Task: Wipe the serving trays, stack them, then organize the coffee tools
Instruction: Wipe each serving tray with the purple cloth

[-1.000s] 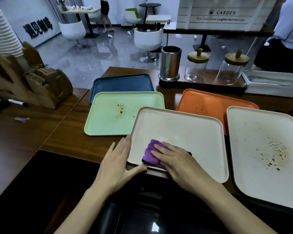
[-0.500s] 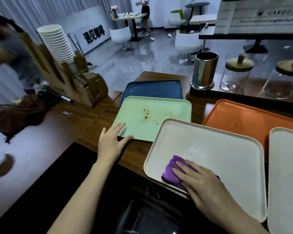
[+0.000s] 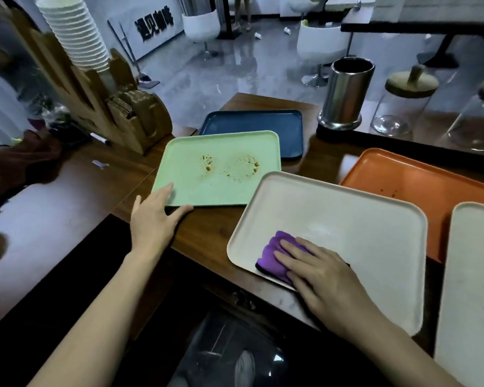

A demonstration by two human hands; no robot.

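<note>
On the wooden counter [image 3: 213, 233], five serving trays are laid close together. A green tray [image 3: 218, 171], marked with brown stains and crumbs, overlaps the near edge of a navy tray [image 3: 257, 129]. Its near left corner is touched by the left hand [image 3: 154, 219], fingers straight and spread. A cream tray [image 3: 333, 233] lies against the green tray's near right corner and over part of an orange tray [image 3: 419, 185], which carries a few dark specks. At the cream tray's near left corner a purple cloth [image 3: 274, 255] is pressed flat under the right hand [image 3: 324, 272], fingers extended. A second cream tray [image 3: 472, 289] is cut off at the right edge.

Behind the trays stand a steel canister [image 3: 347, 93], its contents not visible, and glass jars [image 3: 403, 104] with wooden lids. At the left, stacked paper cups [image 3: 76, 32] rest in a wooden holder [image 3: 95, 88], with a marker [image 3: 99, 138] beside it. Chinese characters are printed on a white board [image 3: 154, 23].
</note>
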